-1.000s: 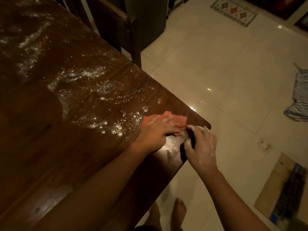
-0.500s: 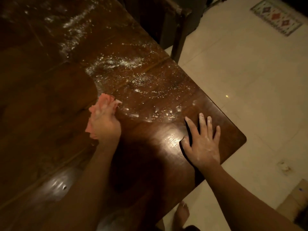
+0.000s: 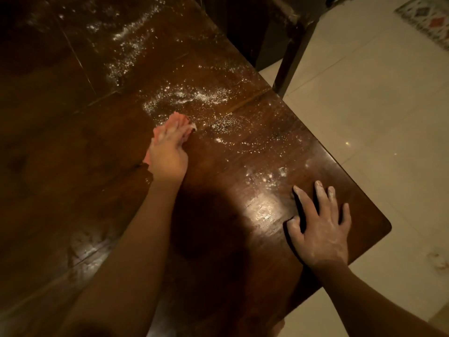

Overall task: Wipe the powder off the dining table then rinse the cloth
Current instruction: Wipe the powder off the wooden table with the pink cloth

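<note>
Pressing the pink cloth flat on the dark wooden table with the left hand, fingers lying close together on top of it, right at the near edge of the white powder sprinkled farther up the table. Resting the right hand open and flat on the shiny table top near the rounded corner, fingers spread wide, holding nothing and dusted with white. Standing beside a pale tiled floor, with a dark chair at the far side and a patterned rug in the top corner.
</note>
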Demonstrator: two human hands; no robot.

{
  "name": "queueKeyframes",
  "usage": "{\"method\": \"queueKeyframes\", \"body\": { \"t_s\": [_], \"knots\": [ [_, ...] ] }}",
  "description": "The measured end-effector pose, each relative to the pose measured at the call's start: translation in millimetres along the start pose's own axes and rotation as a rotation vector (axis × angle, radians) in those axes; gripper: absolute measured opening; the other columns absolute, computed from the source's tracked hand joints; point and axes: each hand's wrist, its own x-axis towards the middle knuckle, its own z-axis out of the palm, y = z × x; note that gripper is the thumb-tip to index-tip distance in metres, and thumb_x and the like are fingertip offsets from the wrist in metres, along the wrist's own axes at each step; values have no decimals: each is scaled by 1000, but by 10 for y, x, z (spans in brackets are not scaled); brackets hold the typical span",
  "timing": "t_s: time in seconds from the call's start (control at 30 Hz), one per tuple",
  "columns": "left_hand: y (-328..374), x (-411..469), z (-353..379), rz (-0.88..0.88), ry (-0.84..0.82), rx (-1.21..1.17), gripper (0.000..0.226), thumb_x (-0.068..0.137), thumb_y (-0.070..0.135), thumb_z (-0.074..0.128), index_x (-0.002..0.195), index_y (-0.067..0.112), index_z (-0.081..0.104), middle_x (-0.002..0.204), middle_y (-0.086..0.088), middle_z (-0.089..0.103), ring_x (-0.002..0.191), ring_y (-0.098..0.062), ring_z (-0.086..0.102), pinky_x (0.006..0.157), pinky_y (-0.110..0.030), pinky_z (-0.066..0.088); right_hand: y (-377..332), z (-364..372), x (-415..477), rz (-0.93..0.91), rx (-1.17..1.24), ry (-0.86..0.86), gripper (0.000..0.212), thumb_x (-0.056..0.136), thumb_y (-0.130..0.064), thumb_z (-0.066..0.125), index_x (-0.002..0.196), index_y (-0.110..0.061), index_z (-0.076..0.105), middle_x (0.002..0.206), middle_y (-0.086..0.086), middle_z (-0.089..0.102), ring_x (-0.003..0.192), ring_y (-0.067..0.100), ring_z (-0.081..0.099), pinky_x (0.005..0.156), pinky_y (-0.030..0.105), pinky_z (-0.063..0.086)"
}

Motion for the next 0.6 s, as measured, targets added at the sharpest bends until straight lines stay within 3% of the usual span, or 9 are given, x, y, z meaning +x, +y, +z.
{"method": "queueKeyframes", "body": {
  "t_s": [0.1,0.17,0.27,0.33,0.47,0.6],
  "knots": [
    [278,31,136,-103,99,22,53,94,2,50,133,37,59,143,2,54,132,-27,48,111,-55,38,-1,11,9,3,6,6,64,89,-47,31,152,-38,32,167,5,14,156,23,-4,123,56,-1],
    [469,-187,242,53,44,60,57,94,-2,47,128,43,58,140,5,54,128,-24,50,110,-52,40,-1,20,3,4,7,13,64,89,-47,31,152,-38,32,166,4,15,156,23,-3,123,56,0],
    [312,-403,262,340,-246,56,67,92,-6,41,139,41,50,155,11,38,150,-19,23,124,-48,13,5,25,6,7,16,17,64,88,-47,31,152,-39,33,166,4,16,156,23,-2,123,57,1],
    [40,-256,98,419,-223,44,66,90,-4,46,138,41,52,154,14,40,149,-14,25,124,-47,15,8,29,14,7,17,20,64,88,-47,32,151,-38,34,166,4,17,156,23,-1,122,58,2],
    [-371,394,-198,152,6,50,64,92,-8,42,137,35,56,147,5,50,133,-13,46,115,-38,35,13,49,18,0,19,36,62,88,-45,34,150,-37,36,165,6,20,156,25,3,122,58,2],
    [-466,914,-205,-173,161,79,57,96,-2,41,148,23,45,159,2,34,148,-21,29,123,-38,19,31,71,14,-10,25,55,62,88,-44,39,150,-38,35,165,7,20,156,26,4,122,56,1]
  ]
}}
